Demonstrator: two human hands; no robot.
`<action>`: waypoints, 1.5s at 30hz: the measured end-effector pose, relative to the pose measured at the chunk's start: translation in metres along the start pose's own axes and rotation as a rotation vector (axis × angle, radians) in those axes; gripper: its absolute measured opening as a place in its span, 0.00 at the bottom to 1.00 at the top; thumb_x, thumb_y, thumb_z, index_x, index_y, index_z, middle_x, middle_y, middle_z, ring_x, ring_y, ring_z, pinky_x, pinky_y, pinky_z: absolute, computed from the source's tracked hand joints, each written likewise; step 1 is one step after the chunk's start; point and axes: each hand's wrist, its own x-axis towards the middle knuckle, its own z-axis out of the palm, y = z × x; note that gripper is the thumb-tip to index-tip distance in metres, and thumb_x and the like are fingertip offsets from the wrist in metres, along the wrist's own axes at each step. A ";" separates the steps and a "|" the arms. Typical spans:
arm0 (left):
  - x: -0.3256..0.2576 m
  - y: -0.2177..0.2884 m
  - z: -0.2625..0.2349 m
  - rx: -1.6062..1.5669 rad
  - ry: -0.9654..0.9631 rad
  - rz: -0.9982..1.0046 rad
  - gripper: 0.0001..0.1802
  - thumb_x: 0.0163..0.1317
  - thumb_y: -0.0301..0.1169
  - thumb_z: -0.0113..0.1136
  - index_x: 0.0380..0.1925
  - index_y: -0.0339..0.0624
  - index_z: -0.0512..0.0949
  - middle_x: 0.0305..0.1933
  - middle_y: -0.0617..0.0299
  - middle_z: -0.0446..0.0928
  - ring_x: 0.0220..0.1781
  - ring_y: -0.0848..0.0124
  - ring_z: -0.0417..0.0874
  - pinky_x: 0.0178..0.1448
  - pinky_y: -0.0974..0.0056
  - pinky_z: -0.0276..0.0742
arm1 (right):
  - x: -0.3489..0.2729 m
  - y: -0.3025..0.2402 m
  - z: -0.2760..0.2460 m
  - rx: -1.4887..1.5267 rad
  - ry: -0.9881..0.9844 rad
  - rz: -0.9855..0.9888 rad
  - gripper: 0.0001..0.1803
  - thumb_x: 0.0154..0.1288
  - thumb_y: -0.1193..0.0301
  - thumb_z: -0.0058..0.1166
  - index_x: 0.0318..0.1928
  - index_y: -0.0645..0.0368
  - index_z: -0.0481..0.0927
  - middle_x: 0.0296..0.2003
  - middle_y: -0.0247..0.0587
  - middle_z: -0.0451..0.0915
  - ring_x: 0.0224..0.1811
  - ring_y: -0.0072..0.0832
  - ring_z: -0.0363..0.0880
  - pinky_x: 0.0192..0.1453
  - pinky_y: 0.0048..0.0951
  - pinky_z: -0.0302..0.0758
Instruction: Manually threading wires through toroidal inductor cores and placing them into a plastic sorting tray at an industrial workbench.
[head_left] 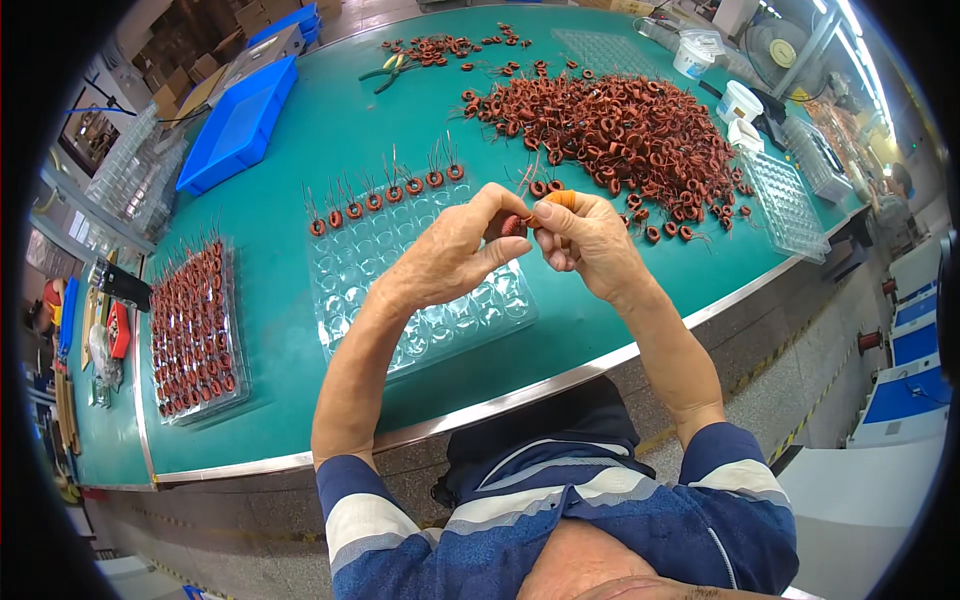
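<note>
My left hand (pixel 455 250) and my right hand (pixel 588 238) meet above the green table (pixel 330 140), and both pinch one small copper-wound ring coil (pixel 513 225) between the fingertips. An orange cap covers my right index fingertip (pixel 560 198). Under the hands lies a clear plastic cell tray (pixel 440 320), with a row of coils (pixel 385 197) standing along its far edge, wire leads pointing up. A big heap of loose coils (pixel 620 130) lies just beyond my right hand.
A second clear tray (pixel 195 335) filled with coils sits at the left. A blue bin (pixel 240 125) and pliers (pixel 385 72) lie at the back left. White cups (pixel 738 100) and an empty clear tray (pixel 785 205) are at the right, near the table's metal front edge (pixel 560 380).
</note>
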 end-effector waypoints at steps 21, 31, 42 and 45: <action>0.006 -0.026 0.031 0.925 0.095 0.285 0.10 0.59 0.28 0.60 0.37 0.39 0.70 0.33 0.56 0.72 0.35 0.59 0.76 0.42 0.57 0.73 | 0.025 0.018 -0.029 -0.166 0.067 0.199 0.07 0.59 0.71 0.59 0.29 0.61 0.78 0.21 0.32 0.74 0.17 0.16 0.69 0.18 0.16 0.62; 0.013 -0.038 0.045 -0.680 0.273 -0.054 0.13 0.68 0.31 0.55 0.47 0.34 0.68 0.36 0.58 0.77 0.34 0.71 0.79 0.43 0.66 0.77 | 0.021 0.016 -0.020 0.014 0.127 -0.045 0.07 0.59 0.71 0.60 0.30 0.61 0.78 0.19 0.28 0.71 0.16 0.15 0.66 0.19 0.17 0.59; 0.011 -0.036 0.039 -0.744 0.311 -0.100 0.14 0.70 0.32 0.51 0.46 0.31 0.73 0.28 0.62 0.75 0.28 0.75 0.76 0.36 0.70 0.73 | 0.012 0.009 -0.001 -0.363 0.145 -0.282 0.11 0.63 0.68 0.61 0.34 0.65 0.80 0.21 0.30 0.77 0.19 0.13 0.71 0.20 0.16 0.65; 0.011 -0.035 0.038 -0.733 0.337 -0.119 0.13 0.69 0.32 0.51 0.45 0.31 0.73 0.28 0.62 0.75 0.27 0.75 0.74 0.34 0.70 0.72 | 0.018 0.014 -0.006 -0.268 0.206 -0.303 0.15 0.61 0.64 0.64 0.37 0.65 0.80 0.23 0.31 0.77 0.21 0.13 0.72 0.22 0.15 0.66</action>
